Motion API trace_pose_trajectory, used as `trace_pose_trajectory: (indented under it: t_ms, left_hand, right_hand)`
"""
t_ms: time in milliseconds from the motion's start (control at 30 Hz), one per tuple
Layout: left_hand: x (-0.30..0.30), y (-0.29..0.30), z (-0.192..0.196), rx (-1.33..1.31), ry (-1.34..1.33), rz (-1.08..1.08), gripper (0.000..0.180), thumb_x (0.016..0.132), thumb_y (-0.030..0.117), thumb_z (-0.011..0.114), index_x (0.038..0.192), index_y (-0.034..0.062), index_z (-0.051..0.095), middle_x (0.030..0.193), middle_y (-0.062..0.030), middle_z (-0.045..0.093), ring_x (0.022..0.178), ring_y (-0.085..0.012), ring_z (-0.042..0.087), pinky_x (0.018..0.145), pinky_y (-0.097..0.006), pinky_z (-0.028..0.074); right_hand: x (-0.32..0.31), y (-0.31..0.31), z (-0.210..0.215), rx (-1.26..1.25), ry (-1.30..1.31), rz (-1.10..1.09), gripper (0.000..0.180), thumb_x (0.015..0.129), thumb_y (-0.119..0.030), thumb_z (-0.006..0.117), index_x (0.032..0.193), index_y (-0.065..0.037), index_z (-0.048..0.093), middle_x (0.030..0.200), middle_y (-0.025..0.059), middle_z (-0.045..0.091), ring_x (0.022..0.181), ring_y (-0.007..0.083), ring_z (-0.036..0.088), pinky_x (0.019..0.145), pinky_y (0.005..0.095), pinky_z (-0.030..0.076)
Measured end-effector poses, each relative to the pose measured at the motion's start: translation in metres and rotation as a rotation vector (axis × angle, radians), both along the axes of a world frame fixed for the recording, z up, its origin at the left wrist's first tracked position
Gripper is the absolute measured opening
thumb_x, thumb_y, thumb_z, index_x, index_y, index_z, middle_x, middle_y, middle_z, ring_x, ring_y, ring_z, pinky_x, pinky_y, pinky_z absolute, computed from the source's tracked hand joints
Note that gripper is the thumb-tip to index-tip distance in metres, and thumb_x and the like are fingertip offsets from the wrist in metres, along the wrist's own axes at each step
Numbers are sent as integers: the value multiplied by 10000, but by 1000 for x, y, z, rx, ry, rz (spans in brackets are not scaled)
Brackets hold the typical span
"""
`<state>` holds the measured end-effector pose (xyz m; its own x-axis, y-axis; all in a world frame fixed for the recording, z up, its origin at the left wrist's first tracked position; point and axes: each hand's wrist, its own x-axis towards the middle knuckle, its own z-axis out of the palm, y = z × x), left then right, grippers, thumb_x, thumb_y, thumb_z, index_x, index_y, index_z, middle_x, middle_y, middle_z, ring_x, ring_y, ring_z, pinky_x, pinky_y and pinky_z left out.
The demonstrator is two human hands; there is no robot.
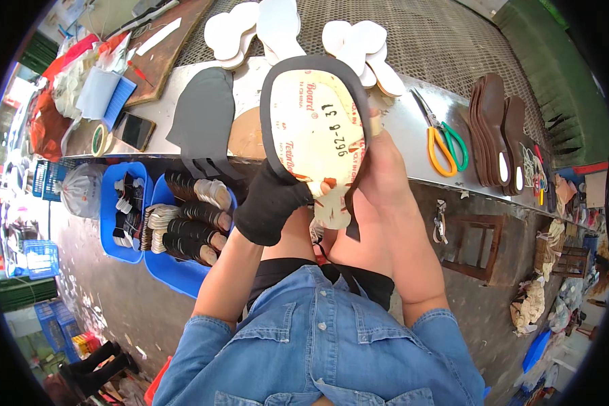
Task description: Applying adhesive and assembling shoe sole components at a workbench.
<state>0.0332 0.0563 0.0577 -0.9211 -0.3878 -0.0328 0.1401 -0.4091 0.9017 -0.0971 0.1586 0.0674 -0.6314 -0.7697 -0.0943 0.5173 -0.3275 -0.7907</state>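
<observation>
A sole-shaped insole board [311, 128], cream with printed marks and edged by a dark cover wrapped over its rim, is held up over the bench edge with its wide end away from me. My left hand [272, 203], in a black glove with bare fingertips, is closed on its lower left side. Bare, my right hand [387, 166] grips the right edge, the thumb lying along the rim. The narrow end hangs down between my hands, partly hidden. Just left of it, dark grey sole-shaped sheets [203, 108] lie on the bench with strips hanging over the front.
White insoles [277, 30] lie at the back. To the right are scissors with orange and green handles [442, 152] and brown insoles [488, 128]. A phone [135, 131] and tape roll [100, 140] lie left. Below stand blue bins [108, 230] of insoles and a wooden stool [477, 247].
</observation>
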Motion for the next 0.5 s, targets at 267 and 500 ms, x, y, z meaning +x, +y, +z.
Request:
trace_pose_trajectory:
  t_ms: [267,500]
  left_hand:
    - [2,-6,4,-55,-118,36,444,744,16,714,1161,7,561,1074,-73,638,955,-137,603,821,-296,489]
    - [-2,-13,0,-10,-50,35,361,748,28,703,1095,-2,609,1011,-77,658,904,-136,617,787,-291,495]
  right_hand:
    - [-2,-4,3,90,631,-83,297,888,-165,582,668,-13,452,589,-62,412,546,36,325,469,215,285]
    - [11,8,0,157,736,-100,175,865,-149,604,849,14,542,753,0,507,653,33,431,547,189,354]
